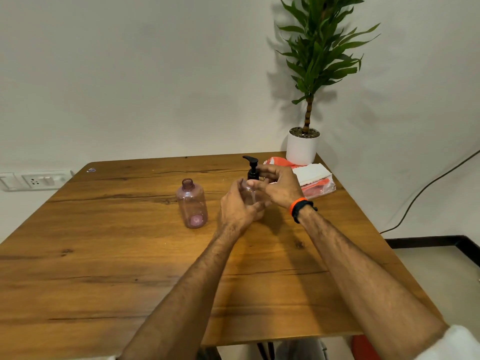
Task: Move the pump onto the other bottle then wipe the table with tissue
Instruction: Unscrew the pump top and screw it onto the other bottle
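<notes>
Wooden table, seen from above by the person working at its near edge; the whole left half and the near-centre of the top are bare wood, giving open room toward the left and near edges. At the far right corner stands a potted plant in a white pot, its base just inside the far edge. Just beside the pot, along the right edge, lies a pack of tissue, white sheets on an orange and clear wrapper, reaching almost to the edge itself. Left of centre, well apart from every edge, an empty pink bottle stands upright with its neck uncapped. Right of it, near the tissue pack, a clear bottle stands on the table, largely hidden by the hands. The left hand wraps the clear bottle's body, fingers curled round it. The right hand, with an orange and black wristband, pinches the collar of the black pump, which sits upright at that bottle's neck; whether it is screwed down cannot be told.
</notes>
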`<move>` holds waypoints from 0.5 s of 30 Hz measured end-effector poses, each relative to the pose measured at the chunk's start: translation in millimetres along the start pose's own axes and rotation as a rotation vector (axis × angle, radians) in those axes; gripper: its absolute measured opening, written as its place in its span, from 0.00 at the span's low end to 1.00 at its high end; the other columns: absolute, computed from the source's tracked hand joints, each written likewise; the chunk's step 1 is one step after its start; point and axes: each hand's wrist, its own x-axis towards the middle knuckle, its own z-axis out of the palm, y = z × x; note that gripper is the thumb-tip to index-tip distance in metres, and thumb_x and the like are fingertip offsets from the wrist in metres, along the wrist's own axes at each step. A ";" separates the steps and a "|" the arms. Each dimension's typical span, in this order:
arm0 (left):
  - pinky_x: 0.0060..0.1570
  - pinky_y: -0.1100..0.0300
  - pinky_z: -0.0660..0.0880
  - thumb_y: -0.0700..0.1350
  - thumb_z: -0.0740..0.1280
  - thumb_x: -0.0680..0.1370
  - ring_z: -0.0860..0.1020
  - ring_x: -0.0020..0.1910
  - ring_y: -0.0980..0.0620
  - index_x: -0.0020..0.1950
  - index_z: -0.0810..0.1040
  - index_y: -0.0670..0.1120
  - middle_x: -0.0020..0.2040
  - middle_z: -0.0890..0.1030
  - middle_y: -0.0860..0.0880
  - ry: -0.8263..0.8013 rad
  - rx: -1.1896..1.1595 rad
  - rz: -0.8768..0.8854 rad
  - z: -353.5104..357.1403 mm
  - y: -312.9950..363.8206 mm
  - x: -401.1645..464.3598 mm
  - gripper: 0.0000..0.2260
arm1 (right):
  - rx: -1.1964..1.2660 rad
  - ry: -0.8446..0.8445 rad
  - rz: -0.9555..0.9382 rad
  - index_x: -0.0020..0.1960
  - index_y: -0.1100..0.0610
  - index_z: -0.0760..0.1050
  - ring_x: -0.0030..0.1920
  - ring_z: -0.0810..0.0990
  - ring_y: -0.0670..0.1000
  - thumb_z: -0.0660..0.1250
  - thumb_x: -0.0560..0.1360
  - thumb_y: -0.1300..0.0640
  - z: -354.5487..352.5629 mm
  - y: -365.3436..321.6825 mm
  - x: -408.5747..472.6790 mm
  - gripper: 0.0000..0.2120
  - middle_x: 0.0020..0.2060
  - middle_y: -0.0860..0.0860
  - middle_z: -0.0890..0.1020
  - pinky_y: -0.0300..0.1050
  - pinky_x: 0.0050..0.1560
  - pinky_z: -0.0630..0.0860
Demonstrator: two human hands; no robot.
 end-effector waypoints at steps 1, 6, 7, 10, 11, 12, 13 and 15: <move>0.60 0.52 0.74 0.55 0.79 0.65 0.76 0.64 0.48 0.75 0.63 0.51 0.68 0.76 0.49 -0.028 -0.005 -0.013 -2.7 0.7 -0.5 0.42 | 0.002 0.007 0.000 0.59 0.54 0.79 0.48 0.79 0.36 0.77 0.67 0.59 -0.5 0.9 -1.3 0.21 0.48 0.43 0.83 0.32 0.50 0.77; 0.66 0.50 0.71 0.48 0.80 0.65 0.73 0.68 0.47 0.74 0.64 0.50 0.70 0.73 0.49 -0.039 -0.100 -0.071 -10.2 -6.2 -12.6 0.41 | -0.027 0.239 0.039 0.59 0.54 0.79 0.49 0.79 0.41 0.75 0.70 0.60 0.6 14.4 -16.4 0.17 0.51 0.45 0.83 0.32 0.47 0.75; 0.66 0.49 0.72 0.49 0.80 0.64 0.74 0.67 0.48 0.74 0.65 0.50 0.70 0.74 0.49 -0.030 -0.114 -0.094 -9.7 -10.0 -16.4 0.41 | -0.052 0.266 0.052 0.58 0.54 0.79 0.47 0.80 0.41 0.74 0.70 0.60 1.3 18.8 -20.4 0.17 0.52 0.46 0.83 0.33 0.47 0.76; 0.64 0.49 0.75 0.50 0.81 0.64 0.78 0.62 0.52 0.73 0.66 0.49 0.68 0.76 0.49 -0.024 -0.193 -0.156 -5.0 -18.0 -24.9 0.41 | -0.116 0.258 0.120 0.58 0.55 0.80 0.46 0.80 0.42 0.73 0.70 0.60 5.8 31.0 -28.4 0.16 0.51 0.46 0.83 0.31 0.46 0.74; 0.63 0.49 0.75 0.50 0.80 0.64 0.79 0.60 0.52 0.73 0.66 0.50 0.68 0.76 0.49 -0.025 -0.218 -0.174 -3.3 -18.6 -26.8 0.41 | -0.133 0.250 0.149 0.57 0.55 0.81 0.48 0.81 0.43 0.73 0.70 0.60 8.1 34.2 -29.5 0.16 0.51 0.46 0.84 0.34 0.49 0.75; 0.63 0.49 0.75 0.48 0.80 0.66 0.79 0.60 0.52 0.74 0.66 0.50 0.68 0.76 0.48 -0.027 -0.238 -0.185 -1.4 -18.4 -27.7 0.39 | -0.143 0.246 0.177 0.56 0.54 0.81 0.48 0.81 0.44 0.73 0.69 0.61 10.6 36.6 -30.2 0.15 0.49 0.47 0.85 0.38 0.52 0.77; 0.63 0.49 0.75 0.46 0.79 0.67 0.78 0.61 0.52 0.74 0.66 0.49 0.70 0.75 0.48 -0.028 -0.257 -0.194 0.0 -17.3 -28.7 0.38 | -0.140 0.242 0.205 0.54 0.54 0.82 0.48 0.82 0.45 0.72 0.69 0.61 13.5 37.7 -31.0 0.14 0.48 0.47 0.85 0.42 0.53 0.78; 0.63 0.53 0.75 0.41 0.76 0.70 0.78 0.62 0.51 0.75 0.65 0.48 0.71 0.73 0.49 -0.030 -0.275 -0.210 1.9 -15.0 -26.9 0.36 | -0.111 0.242 0.238 0.54 0.54 0.82 0.46 0.82 0.46 0.70 0.69 0.63 18.9 37.8 -32.0 0.15 0.46 0.47 0.85 0.46 0.53 0.80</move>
